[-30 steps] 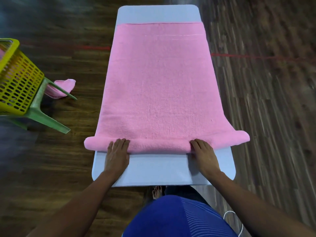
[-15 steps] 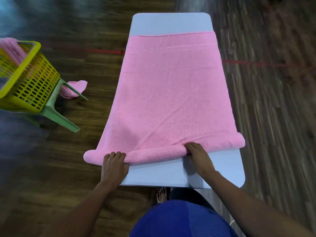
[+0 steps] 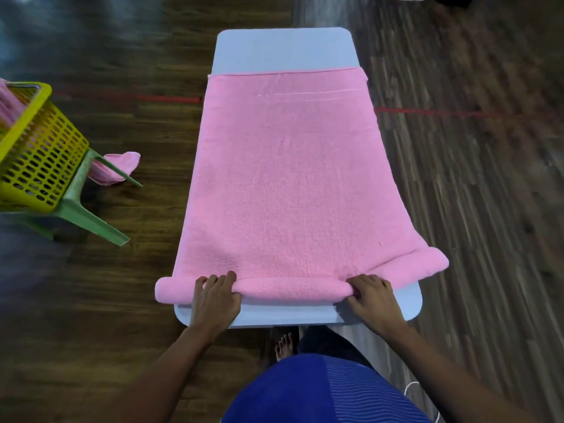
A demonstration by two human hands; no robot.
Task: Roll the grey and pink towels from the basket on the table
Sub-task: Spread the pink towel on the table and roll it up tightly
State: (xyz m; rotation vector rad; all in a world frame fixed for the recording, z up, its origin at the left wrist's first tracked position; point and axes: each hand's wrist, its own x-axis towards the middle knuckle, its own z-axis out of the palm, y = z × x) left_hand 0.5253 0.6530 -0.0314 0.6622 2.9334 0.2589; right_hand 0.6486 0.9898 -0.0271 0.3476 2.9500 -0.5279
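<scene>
At the far left a yellow basket (image 3: 39,157) is seen on a green stool (image 3: 76,209), with pink cloth (image 3: 7,102) inside it. A small pink towel (image 3: 122,163) lies on the floor (image 3: 146,270) just beside the stool. The large pink towel (image 3: 290,184) is spread along the pale table (image 3: 283,50), its near edge rolled up. The roll is gripped by the left hand (image 3: 213,300), fingers curled over it, and likewise by the right hand (image 3: 372,297).

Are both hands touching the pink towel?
Touching. The head view shows the left hand and right hand with fingers curled over the rolled near edge of the towel.
</scene>
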